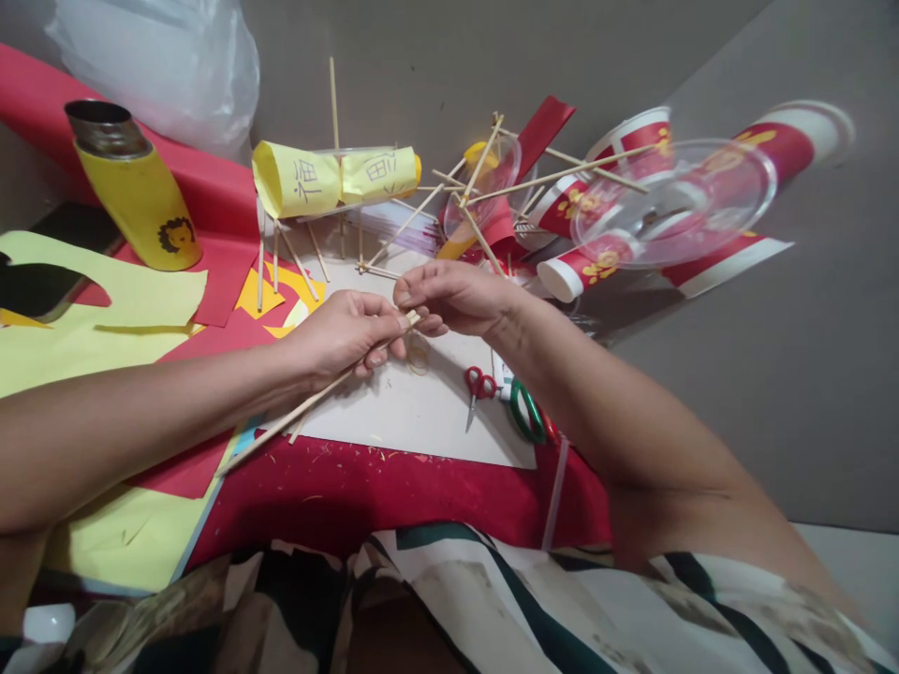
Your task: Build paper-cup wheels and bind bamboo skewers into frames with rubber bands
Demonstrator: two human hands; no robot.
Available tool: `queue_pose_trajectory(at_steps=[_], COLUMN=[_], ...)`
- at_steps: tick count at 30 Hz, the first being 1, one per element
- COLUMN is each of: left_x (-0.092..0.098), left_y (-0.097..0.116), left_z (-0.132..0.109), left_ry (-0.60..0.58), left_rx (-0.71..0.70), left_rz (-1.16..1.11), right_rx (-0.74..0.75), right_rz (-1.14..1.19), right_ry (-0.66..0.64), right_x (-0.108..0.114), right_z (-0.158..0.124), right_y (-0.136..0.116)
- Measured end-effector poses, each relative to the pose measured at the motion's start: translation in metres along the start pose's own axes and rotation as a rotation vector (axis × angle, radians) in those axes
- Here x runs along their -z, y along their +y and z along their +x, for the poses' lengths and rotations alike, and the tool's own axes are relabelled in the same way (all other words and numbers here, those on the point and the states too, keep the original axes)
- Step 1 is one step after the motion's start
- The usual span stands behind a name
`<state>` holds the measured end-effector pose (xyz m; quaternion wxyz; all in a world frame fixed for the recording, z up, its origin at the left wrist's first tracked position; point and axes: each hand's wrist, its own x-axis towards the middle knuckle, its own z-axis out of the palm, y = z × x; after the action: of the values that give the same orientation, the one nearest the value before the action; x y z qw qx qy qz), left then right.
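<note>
Just past the person's lap, a red cloth (316, 501) runs up to the white board (400, 417). On the board's right side lie small red-handled scissors (478, 376), and a thin tan loop (420, 363) shows below the hands. Above the board, the left hand (344, 328) pinches thin wooden sticks (302, 409) between thumb and forefinger near their far ends; their long tails slant back beneath the left forearm. The right hand (464, 295) brings thumb and forefinger tips together just beside those ends; whether anything is pinched there, I cannot tell. Best handling, I judge, is to keep the stick ends level and the left pinch firm, with the tails steady so they don't lever the ends apart. Farther off stand a yellow paper-wrapped piece (302, 183) and red-and-white cups (650, 140).
</note>
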<state>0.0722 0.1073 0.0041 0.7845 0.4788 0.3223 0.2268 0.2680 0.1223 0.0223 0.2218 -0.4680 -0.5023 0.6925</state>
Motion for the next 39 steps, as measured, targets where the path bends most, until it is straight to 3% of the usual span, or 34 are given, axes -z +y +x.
queue_pose_trajectory(at_steps=[4, 9, 12, 15, 19, 26, 31, 33, 39], left_x=[0.001, 0.005, 0.006, 0.006, 0.008, 0.013, 0.008, 0.006, 0.006], left_y=[-0.003, 0.001, 0.006, 0.007, 0.0, 0.0, 0.005, 0.006, 0.006], left_z=[0.004, 0.008, 0.006, 0.004, 0.003, 0.002, -0.003, -0.005, -0.005], left_ry=[0.065, 0.128, 0.108, 0.079, 0.079, 0.078, 0.037, 0.013, -0.016], left_rx=[0.034, -0.036, -0.016, 0.029, 0.001, -0.088, -0.123, -0.119, -0.082], left_rz=[-0.073, -0.208, -0.282, -0.351, -0.341, -0.32, -0.256, -0.224, -0.058], right_rx=[0.183, 0.743, 0.946, 1.008, 0.94, 0.685, 0.322, 0.251, 0.172], right_rz=[-0.465, -1.02, -1.183, -1.222, -1.145, -0.856, -0.099, 0.089, 0.073], right_ry=[0.08, 0.429, 0.566, 0.647, 0.591, 0.446, 0.206, 0.124, 0.05], right_x=[-0.009, -0.023, -0.024, -0.025, -0.03, -0.025, -0.012, -0.008, -0.003], right_z=[-0.002, -0.009, -0.011, -0.012, -0.013, -0.015, -0.013, -0.01, -0.004], right_y=[-0.014, 0.001, 0.021, 0.035, 0.041, 0.039, 0.041, 0.038, 0.019])
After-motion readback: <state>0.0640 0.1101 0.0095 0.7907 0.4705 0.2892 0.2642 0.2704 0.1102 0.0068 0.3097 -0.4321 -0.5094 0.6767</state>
